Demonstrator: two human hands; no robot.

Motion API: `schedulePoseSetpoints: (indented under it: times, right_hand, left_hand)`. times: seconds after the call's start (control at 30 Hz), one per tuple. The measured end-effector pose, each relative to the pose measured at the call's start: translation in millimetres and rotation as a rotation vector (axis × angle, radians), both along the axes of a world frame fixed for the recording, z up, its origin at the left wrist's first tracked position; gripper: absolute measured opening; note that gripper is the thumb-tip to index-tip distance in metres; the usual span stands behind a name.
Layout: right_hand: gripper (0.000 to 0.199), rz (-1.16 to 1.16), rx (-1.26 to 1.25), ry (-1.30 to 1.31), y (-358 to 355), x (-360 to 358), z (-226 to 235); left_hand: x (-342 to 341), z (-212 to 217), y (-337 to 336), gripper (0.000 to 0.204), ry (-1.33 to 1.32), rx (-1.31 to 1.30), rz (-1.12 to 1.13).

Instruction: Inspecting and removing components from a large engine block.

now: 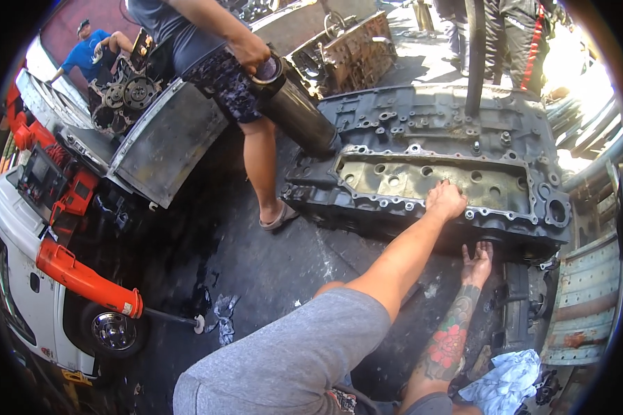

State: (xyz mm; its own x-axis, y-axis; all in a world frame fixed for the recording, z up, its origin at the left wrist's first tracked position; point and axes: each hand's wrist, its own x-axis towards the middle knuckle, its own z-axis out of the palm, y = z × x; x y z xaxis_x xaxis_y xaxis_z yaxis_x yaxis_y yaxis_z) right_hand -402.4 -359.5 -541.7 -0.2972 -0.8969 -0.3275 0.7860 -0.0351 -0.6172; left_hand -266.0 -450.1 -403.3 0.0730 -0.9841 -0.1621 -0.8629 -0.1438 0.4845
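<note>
A large dark engine block lies on the oily ground, its pale, hole-studded face turned up. My left hand is curled over the near rim of that face. My right hand, on a tattooed forearm, is palm up at the block's lower edge, fingertips tucked beneath it. A standing person's hand holds a dark metal cylinder that leans on the block's left end.
The standing person's sandalled foot is beside the block's left corner. A grey metal panel, another engine, an orange lifting arm and a white vehicle fill the left. A pale rag lies lower right. More people stand behind.
</note>
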Motion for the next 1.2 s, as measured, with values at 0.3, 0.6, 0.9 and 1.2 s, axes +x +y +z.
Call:
schedulePoseSetpoints:
  times: [0.3, 0.6, 0.9, 1.2]
  right_hand:
    - [0.064, -0.004, 0.009, -0.004, -0.1, -2.2, -3.6]
    - [0.066, -0.004, 0.011, -0.002, -1.1, -5.0, -7.7]
    - [0.069, -0.008, 0.001, -0.016, -2.2, -1.9, -7.2]
    - [0.069, -0.006, 0.004, 0.010, 0.1, -1.4, -3.0]
  left_hand:
    - [-2.8, -1.8, -0.1, 0.036, 0.015, -0.001, 0.032]
    - [-3.3, 1.3, 2.5, 0.035, 0.012, -0.006, 0.003]
    - [-0.6, 1.8, 1.2, 0.036, -0.001, -0.002, -0.009]
    - [-2.0, -2.6, 0.9, 0.036, -0.003, -0.020, -0.007]
